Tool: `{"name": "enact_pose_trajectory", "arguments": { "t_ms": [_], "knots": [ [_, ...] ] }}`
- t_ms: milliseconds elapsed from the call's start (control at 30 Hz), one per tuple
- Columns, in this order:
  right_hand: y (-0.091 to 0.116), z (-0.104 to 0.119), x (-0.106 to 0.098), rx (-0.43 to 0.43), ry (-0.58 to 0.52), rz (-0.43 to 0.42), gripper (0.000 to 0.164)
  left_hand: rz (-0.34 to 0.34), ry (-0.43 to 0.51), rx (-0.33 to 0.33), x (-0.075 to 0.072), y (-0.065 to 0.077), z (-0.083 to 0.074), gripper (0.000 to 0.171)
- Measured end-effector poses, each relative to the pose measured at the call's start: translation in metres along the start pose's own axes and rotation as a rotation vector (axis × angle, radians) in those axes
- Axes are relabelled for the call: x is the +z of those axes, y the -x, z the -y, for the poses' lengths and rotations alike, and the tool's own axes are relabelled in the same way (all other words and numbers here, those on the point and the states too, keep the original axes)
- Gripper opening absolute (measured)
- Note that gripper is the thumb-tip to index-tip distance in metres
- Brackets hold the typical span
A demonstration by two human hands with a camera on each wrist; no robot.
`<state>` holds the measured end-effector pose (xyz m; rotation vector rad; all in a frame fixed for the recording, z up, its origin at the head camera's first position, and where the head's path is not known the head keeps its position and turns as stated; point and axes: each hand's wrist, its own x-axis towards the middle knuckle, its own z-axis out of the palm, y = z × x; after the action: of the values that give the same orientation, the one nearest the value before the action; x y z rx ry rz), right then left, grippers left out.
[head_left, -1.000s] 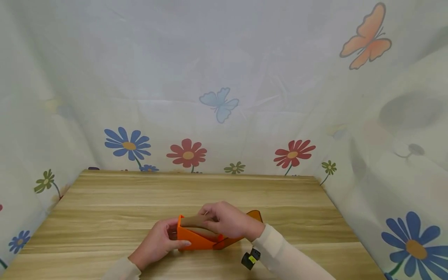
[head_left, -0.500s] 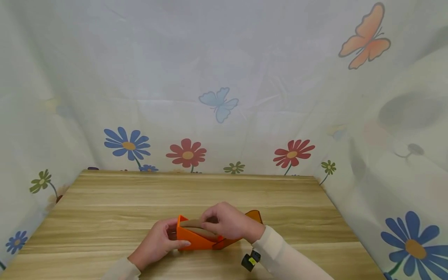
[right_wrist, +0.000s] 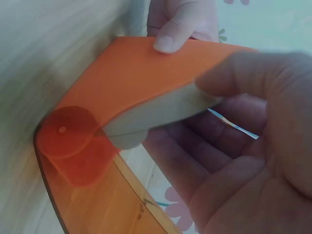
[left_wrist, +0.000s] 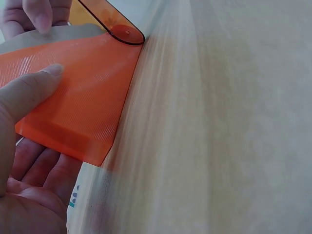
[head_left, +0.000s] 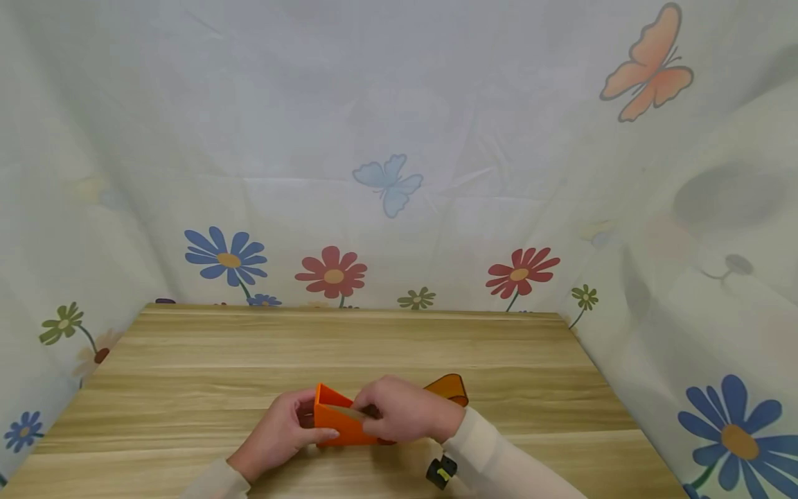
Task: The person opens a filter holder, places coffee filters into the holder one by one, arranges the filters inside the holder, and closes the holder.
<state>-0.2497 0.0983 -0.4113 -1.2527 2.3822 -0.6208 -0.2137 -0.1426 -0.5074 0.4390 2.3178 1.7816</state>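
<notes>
An orange, slant-topped case (head_left: pixel 339 428) stands on the wooden table in the head view. My left hand (head_left: pixel 280 430) grips its left end, thumb on the near wall and fingers behind. The amber see-through lid (head_left: pixel 450 387) is swung out to the right, joined to the case at a round pivot (right_wrist: pixel 62 130). A thin brownish, paper-like piece with a curved edge (right_wrist: pixel 165 109) sits mostly inside the case. My right hand (head_left: pixel 402 410) pinches that piece at the case's mouth, the thumb on its near face. How many layers it has, I cannot tell.
The wooden table (head_left: pixel 249 360) reaches back to a pale curtain (head_left: pixel 299 208) printed with flowers and butterflies, which also closes off both sides. A small black device (head_left: pixel 441 473) hangs beneath the right wrist.
The brownish piece has gone down into the case, and my right hand has moved slightly lower with it. My left hand and the case have stayed in place.
</notes>
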Motion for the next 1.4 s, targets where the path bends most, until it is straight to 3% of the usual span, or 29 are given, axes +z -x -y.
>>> {"name": "enact_pose_trajectory", "arguments": {
  "t_ms": [367, 667, 800, 1033, 1100, 1167, 1300, 1400],
  "knots": [
    [-0.003, 0.006, 0.006, -0.003, 0.191, -0.061, 0.016, -0.012, -0.011, 0.003, 0.001, -0.001, 0.001, 0.051],
    [0.014, 0.009, -0.006, 0.042, 0.057, -0.098, 0.016, -0.011, 0.001, 0.003, 0.002, 0.000, 0.001, 0.050],
    [0.035, 0.009, -0.019, 0.033, 0.048, -0.227, 0.022, -0.011, 0.011, 0.002, 0.002, 0.000, 0.002, 0.051],
    [0.078, -0.020, -0.021, -0.189, 0.154, -0.684, 0.037, -0.003, 0.009, 0.040, 0.004, 0.001, 0.000, 0.048],
    [0.089, -0.035, -0.015, -0.165, 0.092, -0.748, 0.043, 0.000, 0.011, 0.042, 0.004, 0.001, 0.000, 0.048],
    [0.097, -0.051, -0.009, -0.102, -0.034, -0.756, 0.048, -0.001, 0.009, 0.038, 0.004, 0.001, 0.000, 0.048],
    [0.108, -0.078, 0.006, 0.015, -0.411, -0.694, 0.054, -0.008, -0.003, 0.023, 0.003, 0.001, 0.002, 0.049],
    [0.109, -0.092, 0.015, 0.052, -0.626, -0.643, 0.051, -0.014, -0.023, 0.016, 0.001, 0.002, 0.004, 0.049]
  ]
}}
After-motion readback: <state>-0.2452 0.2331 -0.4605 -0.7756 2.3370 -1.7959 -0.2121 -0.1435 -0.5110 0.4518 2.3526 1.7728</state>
